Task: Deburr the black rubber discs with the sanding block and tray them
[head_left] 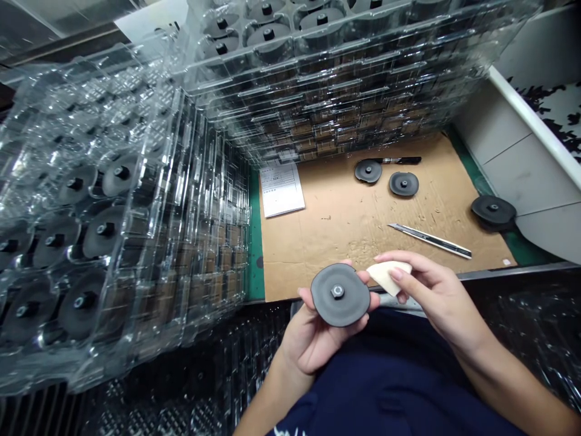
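We saw a dark grey rubber disc (322, 297) with a silver nut (337, 292), a cream sponge (389, 275), brown cardboard (363, 224) and a navy shirt (385, 375).

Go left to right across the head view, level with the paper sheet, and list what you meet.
clear plastic tray stack → printed paper sheet → first grey disc → second grey disc → third grey disc
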`<state>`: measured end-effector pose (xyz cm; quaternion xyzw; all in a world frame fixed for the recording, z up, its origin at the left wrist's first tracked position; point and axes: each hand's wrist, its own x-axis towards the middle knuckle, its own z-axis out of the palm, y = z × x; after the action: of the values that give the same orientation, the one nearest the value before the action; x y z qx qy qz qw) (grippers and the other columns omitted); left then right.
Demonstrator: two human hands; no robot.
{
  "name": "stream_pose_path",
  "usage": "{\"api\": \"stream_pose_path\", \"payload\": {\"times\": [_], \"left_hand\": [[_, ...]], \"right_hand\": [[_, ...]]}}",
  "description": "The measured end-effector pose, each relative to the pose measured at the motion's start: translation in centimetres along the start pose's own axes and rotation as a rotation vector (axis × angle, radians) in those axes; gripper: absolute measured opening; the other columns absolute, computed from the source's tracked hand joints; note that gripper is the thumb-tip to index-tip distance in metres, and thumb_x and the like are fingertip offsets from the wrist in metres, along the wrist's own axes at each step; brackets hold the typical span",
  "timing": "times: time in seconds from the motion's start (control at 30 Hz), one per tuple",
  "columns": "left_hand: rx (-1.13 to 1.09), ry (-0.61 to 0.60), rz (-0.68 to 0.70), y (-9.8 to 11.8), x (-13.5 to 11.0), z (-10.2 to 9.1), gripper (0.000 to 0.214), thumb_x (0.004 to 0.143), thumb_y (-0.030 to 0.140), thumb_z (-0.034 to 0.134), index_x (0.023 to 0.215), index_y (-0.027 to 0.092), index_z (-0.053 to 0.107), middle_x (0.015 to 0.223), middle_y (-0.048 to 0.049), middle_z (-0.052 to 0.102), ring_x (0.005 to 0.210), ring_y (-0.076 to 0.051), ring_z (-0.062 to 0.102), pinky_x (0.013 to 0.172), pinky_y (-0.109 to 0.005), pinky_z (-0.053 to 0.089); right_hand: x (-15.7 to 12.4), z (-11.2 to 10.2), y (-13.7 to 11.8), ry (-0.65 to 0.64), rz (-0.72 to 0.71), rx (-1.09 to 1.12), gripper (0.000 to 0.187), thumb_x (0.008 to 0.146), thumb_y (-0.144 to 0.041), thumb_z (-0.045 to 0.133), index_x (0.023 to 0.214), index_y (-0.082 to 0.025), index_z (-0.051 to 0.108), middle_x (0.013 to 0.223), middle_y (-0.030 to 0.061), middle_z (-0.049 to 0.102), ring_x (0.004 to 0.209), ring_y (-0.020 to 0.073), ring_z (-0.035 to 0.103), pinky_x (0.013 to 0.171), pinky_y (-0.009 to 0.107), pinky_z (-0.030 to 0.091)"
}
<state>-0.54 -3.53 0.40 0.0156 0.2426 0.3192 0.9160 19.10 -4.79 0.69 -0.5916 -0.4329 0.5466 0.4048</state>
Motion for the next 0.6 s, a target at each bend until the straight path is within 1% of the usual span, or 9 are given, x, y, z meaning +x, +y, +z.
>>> {"api": "stream_pose_path", "payload": {"times": [0.1,0.17,0.27,0.37,0.4,0.47,0.53,0.57,0.6], "left_hand": [[0.006,0.027,0.015,0.0,0.2,0.2,0.066,0.071,0.058,0.059,0.129,0.028,0.048,0.130,-0.0078,0.056,0.108,-0.024,0.060,0.085,-0.027,0.049],[0.012,0.061,0.055,0.1,0.3,0.3,0.059,0.075,0.054,0.057,0.125,0.025,0.052,0.132,-0.0089,0.054,0.113,-0.026,0.057,0.088,-0.028,0.049],[0.038,0.103,0.137,0.2,0.5,0.4,0.049,0.082,0.046,0.053,0.124,0.021,0.052,0.136,-0.0103,0.050,0.119,-0.028,0.052,0.096,-0.031,0.045],[0.085,0.123,0.193,0.1,0.7,0.4,0.046,0.084,0.039,0.055,0.126,0.020,0.051,0.138,-0.0106,0.048,0.121,-0.028,0.051,0.099,-0.033,0.044],[0.106,0.134,0.215,0.0,0.9,0.5,0.047,0.083,0.038,0.056,0.126,0.020,0.051,0.136,-0.0105,0.050,0.119,-0.028,0.052,0.098,-0.034,0.044],[0.157,0.182,0.259,-0.1,1.1,0.5,0.049,0.081,0.037,0.059,0.127,0.022,0.050,0.129,-0.0095,0.056,0.115,-0.026,0.055,0.095,-0.034,0.047],[0.211,0.255,0.280,-0.2,1.2,0.7,0.047,0.081,0.034,0.062,0.126,0.023,0.052,0.121,-0.0078,0.062,0.111,-0.022,0.058,0.094,-0.031,0.047],[0.240,0.288,0.282,-0.1,1.2,0.8,0.046,0.080,0.031,0.064,0.124,0.023,0.054,0.118,-0.0068,0.063,0.109,-0.021,0.059,0.094,-0.029,0.047],[0.269,0.313,0.283,0.0,1.2,0.9,0.044,0.079,0.027,0.066,0.121,0.023,0.055,0.116,-0.0059,0.064,0.108,-0.020,0.060,0.093,-0.028,0.047]], "right_hand": [[0.2,0.0,0.3,0.029,-0.021,-0.041,0.023,0.086,-0.033,0.056,0.103,-0.020,0.066,0.091,0.0036,0.066,0.063,0.0110,0.058,0.056,0.021,0.052],[0.4,-0.1,0.7,0.044,-0.028,-0.050,0.024,0.086,-0.033,0.056,0.104,-0.021,0.065,0.092,0.0031,0.066,0.066,0.0115,0.058,0.059,0.022,0.052],[0.8,-0.1,1.0,0.082,-0.029,-0.048,0.026,0.087,-0.034,0.054,0.108,-0.021,0.063,0.096,0.0033,0.066,0.070,0.0125,0.059,0.060,0.023,0.051],[0.9,0.5,-0.1,0.150,-0.093,-0.143,0.026,0.089,-0.032,0.051,0.112,-0.024,0.060,0.104,0.0031,0.064,0.077,0.0138,0.060,0.063,0.024,0.050],[0.9,0.9,-0.8,0.168,-0.158,-0.200,0.026,0.089,-0.030,0.051,0.113,-0.024,0.059,0.107,0.0031,0.063,0.081,0.0146,0.060,0.066,0.025,0.050],[0.8,2.1,-2.3,0.146,-0.376,-0.330,0.027,0.089,-0.025,0.051,0.115,-0.024,0.058,0.108,0.0040,0.063,0.089,0.0167,0.059,0.075,0.029,0.048],[0.6,3.2,-3.6,0.061,-0.613,-0.438,0.027,0.088,-0.019,0.050,0.114,-0.019,0.057,0.100,0.0056,0.064,0.089,0.0184,0.058,0.080,0.034,0.045],[0.6,3.7,-4.0,-0.005,-0.690,-0.474,0.026,0.088,-0.016,0.048,0.112,-0.017,0.057,0.096,0.0061,0.065,0.086,0.0185,0.057,0.079,0.035,0.044],[0.6,4.0,-4.3,-0.079,-0.729,-0.500,0.025,0.088,-0.014,0.047,0.111,-0.015,0.058,0.092,0.0060,0.065,0.083,0.0179,0.057,0.077,0.036,0.044]]}}
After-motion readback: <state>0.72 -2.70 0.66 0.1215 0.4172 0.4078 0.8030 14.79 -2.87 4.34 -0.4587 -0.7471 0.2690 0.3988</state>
